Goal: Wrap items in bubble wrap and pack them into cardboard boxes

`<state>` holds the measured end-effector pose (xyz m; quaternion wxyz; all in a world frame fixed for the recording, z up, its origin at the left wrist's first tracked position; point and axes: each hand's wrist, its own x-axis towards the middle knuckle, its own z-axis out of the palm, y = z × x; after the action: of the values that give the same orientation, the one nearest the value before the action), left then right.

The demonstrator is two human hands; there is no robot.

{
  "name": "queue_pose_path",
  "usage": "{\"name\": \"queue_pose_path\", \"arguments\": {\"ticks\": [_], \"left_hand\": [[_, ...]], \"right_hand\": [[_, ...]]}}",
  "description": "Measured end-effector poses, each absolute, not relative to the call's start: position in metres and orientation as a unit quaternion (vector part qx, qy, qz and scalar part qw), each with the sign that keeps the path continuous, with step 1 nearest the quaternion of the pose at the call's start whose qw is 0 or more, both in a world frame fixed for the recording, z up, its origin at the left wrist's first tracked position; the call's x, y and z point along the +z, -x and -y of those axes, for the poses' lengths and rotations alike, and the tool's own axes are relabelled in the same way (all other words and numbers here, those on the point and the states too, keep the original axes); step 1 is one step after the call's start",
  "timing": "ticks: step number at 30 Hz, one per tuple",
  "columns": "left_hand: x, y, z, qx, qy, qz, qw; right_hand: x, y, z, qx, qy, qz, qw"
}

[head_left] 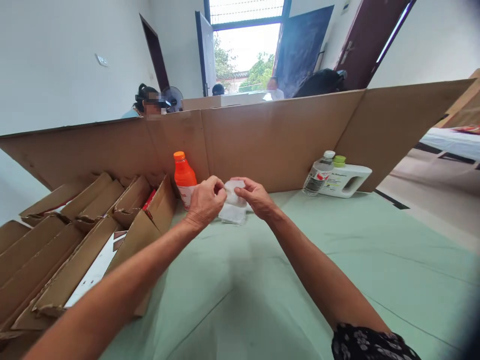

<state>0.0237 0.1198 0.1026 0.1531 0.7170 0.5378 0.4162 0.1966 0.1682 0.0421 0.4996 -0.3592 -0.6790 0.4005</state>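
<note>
My right hand (257, 198) pinches a thin, white, rounded piece (233, 189) between thumb and fingers. Its exact kind is not clear. Just left of it, the fingertips of my left hand (207, 201) are pressed together at the piece's edge; whatever is between them is too small to make out. A whitish, see-through square sheet (232, 215) is below the piece, over the green cloth (240, 270). Behind my left hand stands an orange bottle (184, 172) with an orange cap, its label partly covered by the hand.
Cardboard dividers (86, 250) with flat packages between them fill the left side. A tall cardboard panel (270, 145) spans the back. Near it on the right are a clear bottle (318, 175) and a white jug (347, 181) with a green cap. People are beyond the panel.
</note>
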Motion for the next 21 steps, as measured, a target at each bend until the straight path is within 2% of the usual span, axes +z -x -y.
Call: {"name": "queue_pose_path", "arguments": {"ticks": [6, 12, 17, 21], "left_hand": [[0.017, -0.003, -0.116, 0.458, -0.622, -0.603, 0.200], [-0.064, 0.026, -0.029, 0.406, -0.614, -0.622, 0.267], [-0.100, 0.046, 0.040, 0.401, -0.590, -0.643, 0.278], [-0.115, 0.067, 0.083, 0.454, -0.568, -0.637, 0.256]], "right_hand": [[0.010, -0.156, -0.256, 0.264, 0.407, 0.739, 0.467], [-0.011, -0.125, -0.305, 0.180, 0.417, 0.839, 0.300], [-0.023, -0.111, -0.315, 0.137, 0.391, 0.887, 0.204], [-0.008, -0.106, -0.316, 0.099, 0.373, 0.904, 0.183]]}}
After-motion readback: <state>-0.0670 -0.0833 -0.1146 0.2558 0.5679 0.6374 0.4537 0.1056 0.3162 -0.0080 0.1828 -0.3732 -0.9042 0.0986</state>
